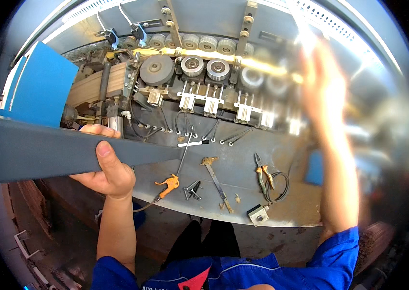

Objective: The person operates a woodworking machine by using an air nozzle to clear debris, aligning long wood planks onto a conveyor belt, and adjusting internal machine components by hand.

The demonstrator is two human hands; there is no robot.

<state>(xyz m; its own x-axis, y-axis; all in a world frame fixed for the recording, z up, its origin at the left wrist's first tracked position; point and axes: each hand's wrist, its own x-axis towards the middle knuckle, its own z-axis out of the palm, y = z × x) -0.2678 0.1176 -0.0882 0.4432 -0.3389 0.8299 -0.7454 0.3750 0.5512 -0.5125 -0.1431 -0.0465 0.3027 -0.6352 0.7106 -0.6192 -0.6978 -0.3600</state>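
At nine o'clock our left hand (110, 166) clasps the grey beam (45, 151); at two, our right hand (324, 84) is raised near the roller row (218, 69), too blurred to tell its grip. We judge this step bracing; the next move calls for steady support.

Rightward from the left hand (112, 169), air gun (169, 184), hammer (216, 181) and pliers (261, 170) lie on the table (291, 203); rollers (192, 66) stand behind.

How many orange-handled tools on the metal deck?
2: air blow gun, left of centre; pliers, right of centre, beyond the push-button box. Blur at right may hide more.
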